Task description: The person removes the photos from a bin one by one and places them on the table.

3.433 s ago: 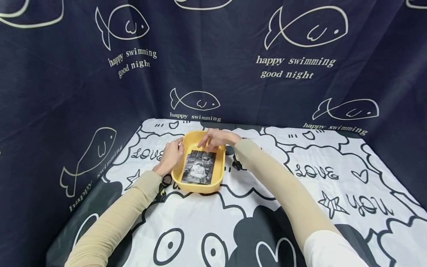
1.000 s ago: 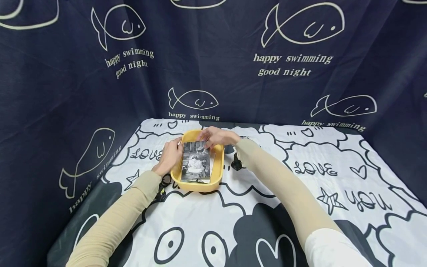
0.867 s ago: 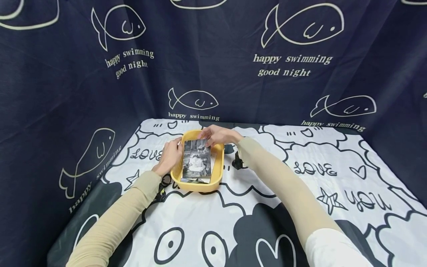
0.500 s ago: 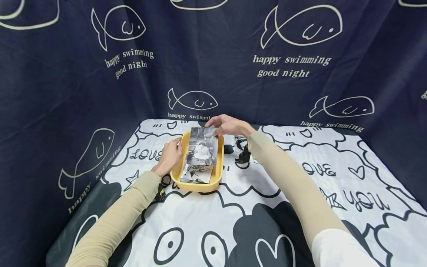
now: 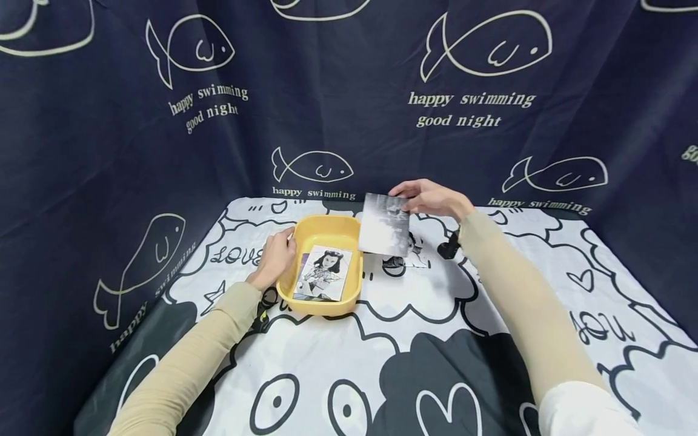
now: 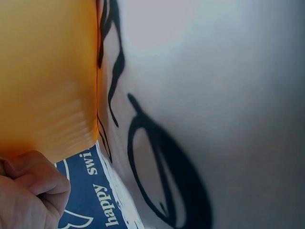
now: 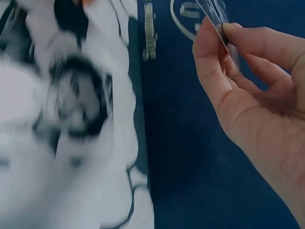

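Note:
Between the thumb and fingers of my right hand (image 5: 428,198) is a glossy black-and-white photo (image 5: 382,227), tilted and held just right of the yellow bin (image 5: 327,227). Seen edge-on, the pinched photo (image 7: 214,19) shows at the top of the right wrist view. My left hand (image 5: 276,257) grips the bin's left rim; its curled fingers (image 6: 40,179) show at the bin's wall (image 6: 47,86) in the left wrist view. Inside the bin lies a card with a black-and-white drawing of a dark-haired figure (image 5: 324,272), with other card edges under it.
Another black-and-white picture (image 5: 417,251) lies on the table right of the bin, partly hidden by the held photo. A white cloth with black drawings (image 5: 414,297) covers the table. Dark blue fish-print curtains (image 5: 382,151) stand behind and at the sides.
My right hand has lifted the photo out of the bin and carried it right, past the rim. The drawn card beneath is now uncovered. The left hand stays on the rim.

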Demonstrator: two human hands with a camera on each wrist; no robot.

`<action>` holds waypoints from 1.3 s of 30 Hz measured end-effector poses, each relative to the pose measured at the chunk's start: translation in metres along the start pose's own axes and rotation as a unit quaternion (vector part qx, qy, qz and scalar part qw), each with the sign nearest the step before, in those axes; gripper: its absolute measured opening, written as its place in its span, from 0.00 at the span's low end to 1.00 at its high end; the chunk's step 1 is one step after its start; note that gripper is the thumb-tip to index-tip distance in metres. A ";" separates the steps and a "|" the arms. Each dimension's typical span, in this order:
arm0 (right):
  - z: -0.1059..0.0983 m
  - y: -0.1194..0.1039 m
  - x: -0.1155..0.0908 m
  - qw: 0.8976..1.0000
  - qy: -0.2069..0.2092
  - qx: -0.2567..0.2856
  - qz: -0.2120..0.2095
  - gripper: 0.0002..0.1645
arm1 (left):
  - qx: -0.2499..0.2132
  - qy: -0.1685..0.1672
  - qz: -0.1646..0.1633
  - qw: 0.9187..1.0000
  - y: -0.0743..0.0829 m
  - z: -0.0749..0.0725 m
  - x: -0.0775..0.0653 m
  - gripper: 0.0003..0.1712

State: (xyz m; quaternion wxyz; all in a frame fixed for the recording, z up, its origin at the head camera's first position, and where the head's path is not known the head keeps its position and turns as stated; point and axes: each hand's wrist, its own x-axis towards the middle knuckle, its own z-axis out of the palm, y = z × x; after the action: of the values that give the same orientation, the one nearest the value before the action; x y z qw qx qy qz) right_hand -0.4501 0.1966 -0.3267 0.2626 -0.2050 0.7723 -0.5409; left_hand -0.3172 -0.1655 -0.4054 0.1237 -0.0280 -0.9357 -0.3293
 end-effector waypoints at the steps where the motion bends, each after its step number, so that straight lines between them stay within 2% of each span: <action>1: -0.007 0.004 -0.005 1.000 0.003 0.002 0.003 0.29 | -0.001 -0.001 -0.001 1.000 0.001 0.000 0.000 0.26; 9: -0.047 0.038 -0.040 0.999 0.026 0.024 0.022 0.29 | 0.005 -0.003 -0.005 1.000 0.002 0.000 -0.001 0.26; 14: -0.060 0.057 -0.053 0.997 0.042 0.038 0.054 0.31 | 0.006 -0.003 -0.003 1.000 0.001 0.002 -0.003 0.27; 21: -0.074 0.074 -0.064 0.995 0.051 0.031 0.085 0.32 | 0.014 0.002 0.000 1.000 0.002 0.002 -0.003 0.26; 27: -0.077 0.087 -0.065 0.993 0.069 -0.007 0.100 0.32 | 0.015 -0.004 -0.007 1.000 0.004 0.002 -0.002 0.26; 34: -0.069 0.100 -0.064 0.989 0.111 -0.060 0.076 0.31 | 0.016 -0.009 -0.013 1.000 0.004 0.003 -0.003 0.27; 39: -0.063 0.104 -0.062 0.982 0.146 -0.100 0.066 0.31 | 0.015 -0.008 -0.015 1.000 0.004 0.002 -0.003 0.27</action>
State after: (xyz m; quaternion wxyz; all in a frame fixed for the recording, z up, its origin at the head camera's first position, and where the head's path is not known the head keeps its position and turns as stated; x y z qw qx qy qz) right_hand -0.4449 0.3135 -0.3960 0.1602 -0.0975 0.8646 -0.4662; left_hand -0.3145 -0.1608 -0.4047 0.1112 -0.0145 -0.9418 -0.3169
